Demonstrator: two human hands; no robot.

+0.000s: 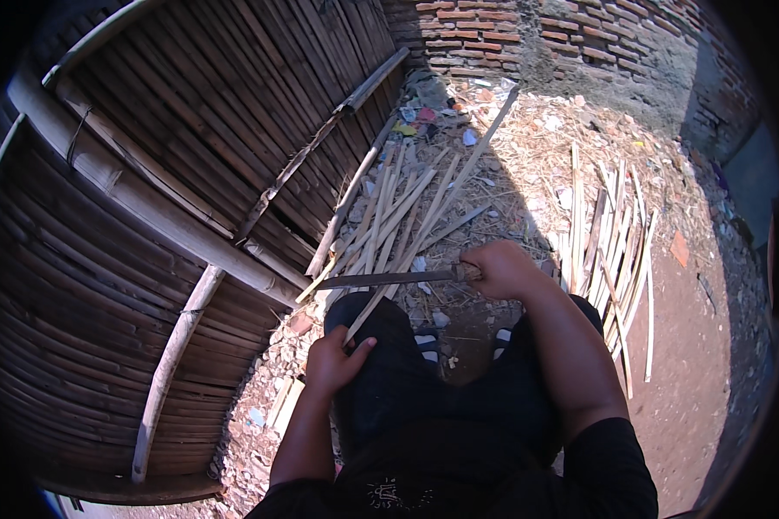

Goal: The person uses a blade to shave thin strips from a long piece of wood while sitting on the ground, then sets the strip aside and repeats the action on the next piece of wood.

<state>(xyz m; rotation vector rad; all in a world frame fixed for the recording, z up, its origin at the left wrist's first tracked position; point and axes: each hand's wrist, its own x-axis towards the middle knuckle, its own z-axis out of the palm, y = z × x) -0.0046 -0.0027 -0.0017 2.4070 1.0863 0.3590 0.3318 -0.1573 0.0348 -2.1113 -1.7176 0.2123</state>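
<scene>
My left hand (336, 361) grips the near end of a long thin bamboo strip (441, 203) that slants up and away to the right, resting over my left knee. My right hand (498, 269) is closed on the handle of a long dark-bladed knife (381, 278). The blade points left and lies across the strip just above my left hand. I am seated, with dark trousers (407, 381) below both hands.
A bamboo slat fence (147, 173) with thick poles fills the left. Cut bamboo strips lie in one pile ahead (389, 216) and another at the right (610, 233). Shavings and litter cover the ground. A brick wall (580, 43) stands behind.
</scene>
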